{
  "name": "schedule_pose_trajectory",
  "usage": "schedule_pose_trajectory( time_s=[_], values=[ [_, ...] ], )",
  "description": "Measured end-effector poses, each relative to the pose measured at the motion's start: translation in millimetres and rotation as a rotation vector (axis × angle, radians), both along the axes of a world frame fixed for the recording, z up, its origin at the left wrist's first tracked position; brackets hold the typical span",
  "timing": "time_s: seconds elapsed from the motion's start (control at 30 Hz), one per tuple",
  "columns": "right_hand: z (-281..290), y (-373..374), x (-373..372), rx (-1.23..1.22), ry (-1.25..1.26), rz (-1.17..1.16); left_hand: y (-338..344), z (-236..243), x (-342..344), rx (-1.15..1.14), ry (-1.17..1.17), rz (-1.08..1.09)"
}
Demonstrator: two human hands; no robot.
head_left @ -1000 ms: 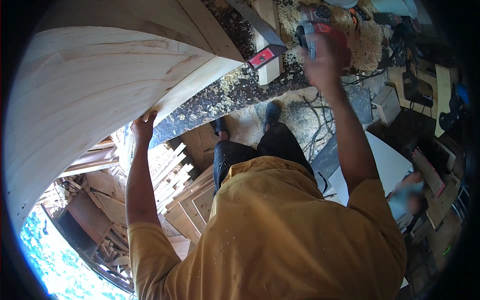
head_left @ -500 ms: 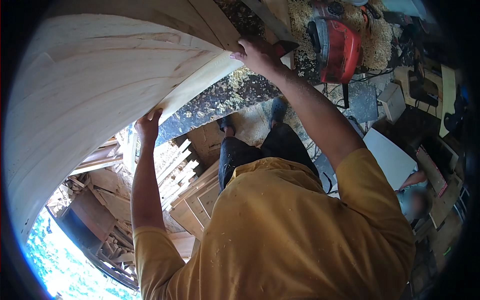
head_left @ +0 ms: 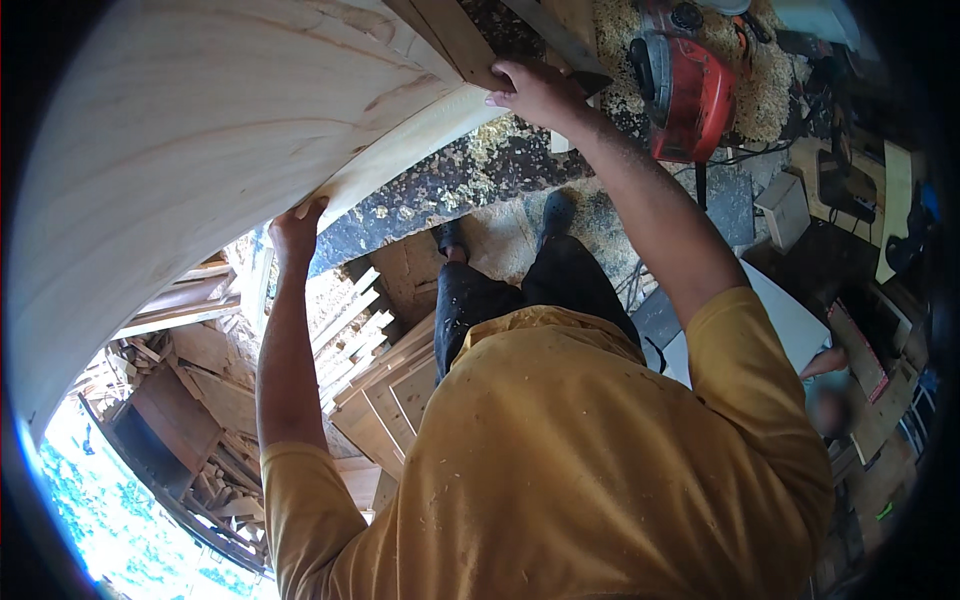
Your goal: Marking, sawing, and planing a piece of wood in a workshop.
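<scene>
A large pale wooden panel (head_left: 230, 130) with visible grain fills the upper left, its narrow long edge turned toward me. Close to my body, my left hand (head_left: 297, 235) grips that edge, the thumb on the side and the other fingers mostly out of sight behind the wood. Farther up, my right hand (head_left: 540, 95) is closed round the panel's far corner, thumb against the edge. Beside this corner a brownish strip of wood (head_left: 445, 35) runs across the panel's end. Both my arms reach forward, the right one stretched farther.
A dark bench (head_left: 450, 180) strewn with shavings lies under the panel. A red power tool (head_left: 690, 100) sits at the right amid heaped shavings (head_left: 765, 100). Stacked boards (head_left: 395, 395) and scrap wood (head_left: 225, 490) lie at the lower left. A person (head_left: 828, 410) is at the far right.
The panel's far corner and my right hand have moved slightly right and up in the picture. My left hand stays near the same spot, both hands keeping their grip.
</scene>
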State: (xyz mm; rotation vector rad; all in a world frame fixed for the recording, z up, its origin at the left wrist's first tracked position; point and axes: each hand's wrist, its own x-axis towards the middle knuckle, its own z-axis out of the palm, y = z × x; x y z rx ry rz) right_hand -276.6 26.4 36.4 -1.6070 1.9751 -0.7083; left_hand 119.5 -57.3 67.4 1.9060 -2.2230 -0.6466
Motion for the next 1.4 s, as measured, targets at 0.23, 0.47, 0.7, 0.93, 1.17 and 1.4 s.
schedule_pose_trajectory(
  time_s=[0.23,0.47,0.7,0.93,1.17,1.4],
  values=[
    [-13.1,4.7,-5.2,-0.006,0.001,0.092,8.1,-8.5,3.9,-0.044,0.047,0.0],
    [-4.2,1.3,-0.3,0.057,0.098,0.059,32.5,-7.6,5.7,-0.459,-0.397,0.074],
    [-26.7,-3.7,-8.4,0.019,0.083,0.1,98.9,-66.9,11.1,0.322,0.606,0.57],
    [-21.8,-2.2,-8.1,0.124,0.032,0.091,68.5,-81.4,-18.6,0.46,1.409,0.831],
    [-30.7,-6.7,-13.2,0.072,0.088,0.093,62.0,-67.8,-26.4,0.474,1.364,0.788],
    [-10.6,-1.1,-4.2,0.043,0.222,0.152,53.2,-63.8,-26.5,0.643,1.395,0.787]
  ],
)
